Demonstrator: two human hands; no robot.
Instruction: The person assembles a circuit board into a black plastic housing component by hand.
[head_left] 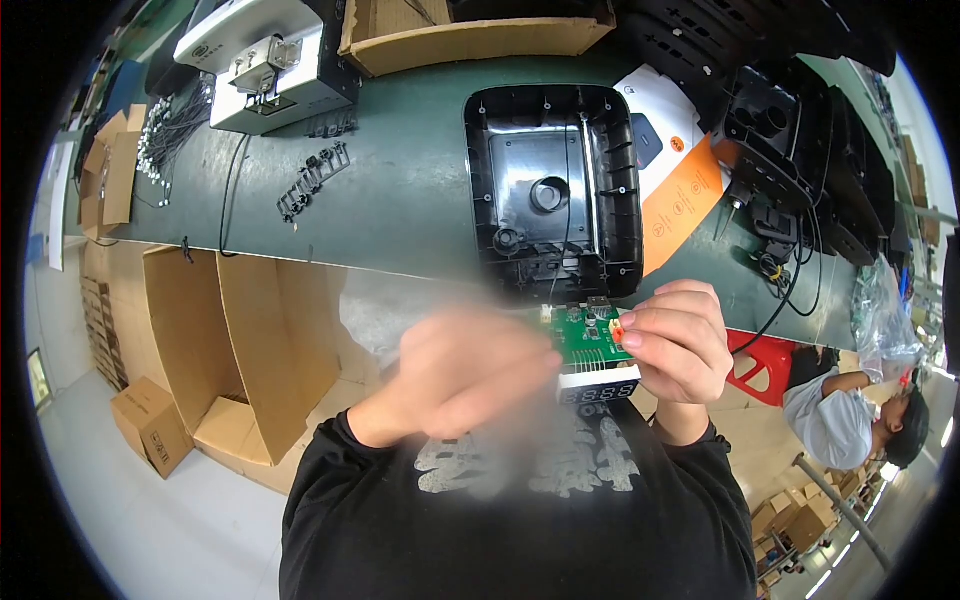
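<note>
A green circuit board [577,349] with a white-framed digit display [598,386] along its near edge is up in front of my chest. My right hand [685,345] pinches its right side, with fingertips at a small red and white connector [617,331]. At the board's left edge, my left hand [475,370] is smeared by motion; its fingers and anything in them cannot be made out. Just beyond the board lies a black plastic housing shell [628,150], inner side up, at the table's front edge. A thin black cable [569,190] runs through the shell towards the board.
On the green table [400,150] stand a white and black machine [270,70], small black parts [312,180] and a cardboard tray [480,48]. A printed sheet [680,200] and black housings [770,130] lie right. Open cartons [250,350] stand below left; a person [850,420] is at far right.
</note>
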